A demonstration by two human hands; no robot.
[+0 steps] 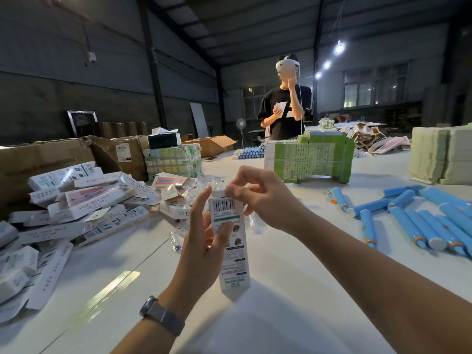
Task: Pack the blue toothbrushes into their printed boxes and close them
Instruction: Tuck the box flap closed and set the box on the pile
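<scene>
Above the white desk (293,290), left hand (201,247) grips a tall white printed cardboard box (233,254) upright; right hand (258,198) pinches its top flap (contents hidden). Blue plastic toothbrushes (419,226) lie right, packed white boxes (76,200) piled left.

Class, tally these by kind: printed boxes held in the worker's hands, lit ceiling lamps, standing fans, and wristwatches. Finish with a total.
White printed cardboard box, held: 1
Lit round ceiling lamps: 3
White standing fan: 1
Grey-strapped wristwatch: 1
Total: 6
</scene>
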